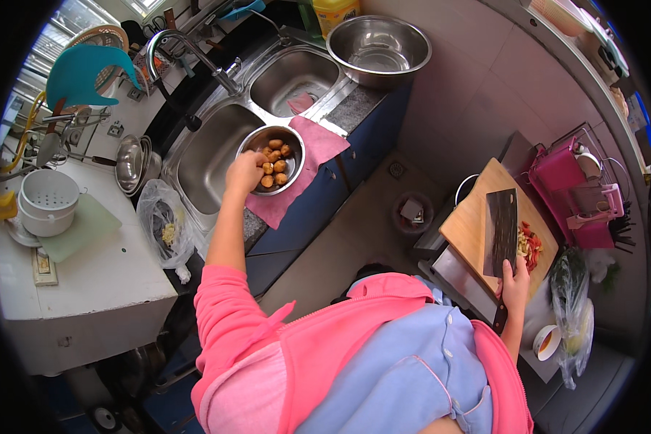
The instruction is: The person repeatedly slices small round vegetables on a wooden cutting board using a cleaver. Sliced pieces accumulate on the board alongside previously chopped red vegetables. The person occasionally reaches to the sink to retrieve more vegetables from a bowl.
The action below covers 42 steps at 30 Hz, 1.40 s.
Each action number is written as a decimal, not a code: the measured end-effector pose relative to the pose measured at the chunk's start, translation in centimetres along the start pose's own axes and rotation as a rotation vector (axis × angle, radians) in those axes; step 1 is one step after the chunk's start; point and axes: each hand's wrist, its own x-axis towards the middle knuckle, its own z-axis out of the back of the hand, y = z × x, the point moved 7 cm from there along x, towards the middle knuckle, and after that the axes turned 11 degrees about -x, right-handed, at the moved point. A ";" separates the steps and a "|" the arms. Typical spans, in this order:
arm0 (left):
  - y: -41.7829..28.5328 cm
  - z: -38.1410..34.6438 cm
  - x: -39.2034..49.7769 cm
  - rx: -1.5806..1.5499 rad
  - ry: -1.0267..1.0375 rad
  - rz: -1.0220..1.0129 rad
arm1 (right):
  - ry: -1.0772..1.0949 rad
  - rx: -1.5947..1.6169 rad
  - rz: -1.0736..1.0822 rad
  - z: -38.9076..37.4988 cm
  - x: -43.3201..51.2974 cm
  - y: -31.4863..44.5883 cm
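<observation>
My left hand reaches over the rim of a stainless steel bowl, its fingers among small round brown potatoes or mushrooms. Whether the fingers grip one is hidden. The bowl rests at the sink's front edge, partly on a pink cloth. In my right hand is a Chinese cleaver, its broad dark blade above a wooden cutting board. Chopped red and pale pieces lie on the board beside the blade.
A double sink with a faucet lies ahead; a large steel basin stands beyond it. Left of the sink is a plastic bag. Pink holders, a bagged vegetable and a small bowl border the board.
</observation>
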 end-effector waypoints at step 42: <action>-6.0 -0.3 3.2 -1.461 0.108 0.147 | -0.030 0.031 -0.054 0.7 -1.6 -1.8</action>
